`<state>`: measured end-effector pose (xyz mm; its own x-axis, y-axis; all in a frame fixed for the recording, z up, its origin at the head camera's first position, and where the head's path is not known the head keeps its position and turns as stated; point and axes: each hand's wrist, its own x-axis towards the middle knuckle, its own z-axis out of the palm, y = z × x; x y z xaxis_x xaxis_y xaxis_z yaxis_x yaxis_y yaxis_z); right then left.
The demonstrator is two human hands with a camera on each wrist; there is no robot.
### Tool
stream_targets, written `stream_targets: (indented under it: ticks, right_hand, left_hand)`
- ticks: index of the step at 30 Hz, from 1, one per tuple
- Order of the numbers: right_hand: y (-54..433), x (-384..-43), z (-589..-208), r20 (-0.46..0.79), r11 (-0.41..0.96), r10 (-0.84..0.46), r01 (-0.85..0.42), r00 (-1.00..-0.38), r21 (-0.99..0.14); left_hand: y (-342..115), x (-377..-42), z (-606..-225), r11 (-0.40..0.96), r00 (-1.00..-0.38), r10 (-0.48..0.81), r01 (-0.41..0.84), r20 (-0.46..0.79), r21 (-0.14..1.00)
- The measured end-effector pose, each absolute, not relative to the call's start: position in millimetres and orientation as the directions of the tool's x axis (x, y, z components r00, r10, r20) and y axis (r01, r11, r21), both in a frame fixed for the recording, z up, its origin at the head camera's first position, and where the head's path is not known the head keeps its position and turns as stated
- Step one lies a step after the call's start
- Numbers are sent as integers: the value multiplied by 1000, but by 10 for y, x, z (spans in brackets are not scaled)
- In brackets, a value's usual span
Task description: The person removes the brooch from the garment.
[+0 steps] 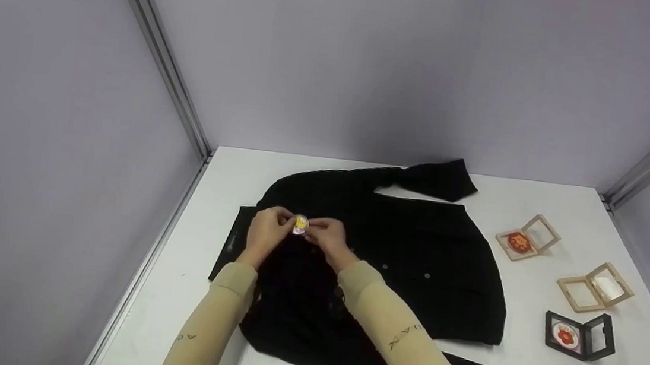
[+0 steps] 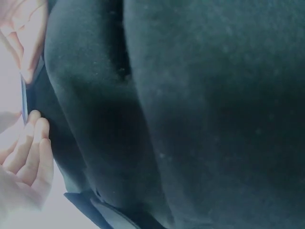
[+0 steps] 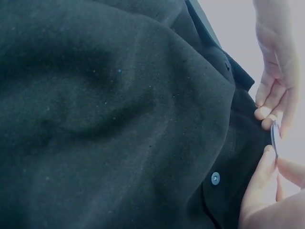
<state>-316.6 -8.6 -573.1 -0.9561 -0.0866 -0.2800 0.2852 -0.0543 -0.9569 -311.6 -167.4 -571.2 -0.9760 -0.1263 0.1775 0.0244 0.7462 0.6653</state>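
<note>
Both hands hold a small round badge (image 1: 300,225) with a yellow figure on its face, above the left part of a black buttoned shirt (image 1: 427,240). My left hand (image 1: 265,231) pinches the badge's left edge. My right hand (image 1: 329,238) pinches its right edge. From the side, the badge looks like a thin disc (image 3: 274,137) between the fingertips in the right wrist view. Dark cloth (image 2: 200,114) fills most of the left wrist view. A pale button (image 3: 215,178) shows on the shirt near the right hand. The badge's back is hidden.
On the right of the white table (image 1: 169,310) stand three open hinged cases. One wooden case (image 1: 512,255) bears a red and yellow disc; another wooden case (image 1: 578,306) lies nearer. A black case (image 1: 586,345) holds a red-flower disc. Walls (image 1: 336,64) border the table.
</note>
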Motion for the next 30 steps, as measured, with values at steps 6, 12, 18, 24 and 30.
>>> stream_targets:
  ticks: [6,12,18,24,30]
  right_hand:
    - [-91,-3173,-5709,-306,-51,-89,311,-948,-949]
    - [-76,-3170,-5675,-329,-36,-98,334,-939,-942]
    - [-65,-3159,-5636,-346,-49,-106,352,-932,-935]
    - [-62,-3155,-5613,-356,-47,-100,362,-929,-931]
    - [-47,-3159,-5641,-354,-68,-99,361,-930,-930]
  left_hand:
    - [-1705,-3109,-5678,747,-978,-119,24,169,665]
    - [-1728,-3082,-5635,730,-979,-102,45,174,682]
    - [-1733,-3052,-5610,730,-977,-81,76,197,679]
    - [-1759,-3030,-5624,755,-985,-1,113,173,646]
    - [-1806,-2987,-5657,765,-977,97,196,191,614]
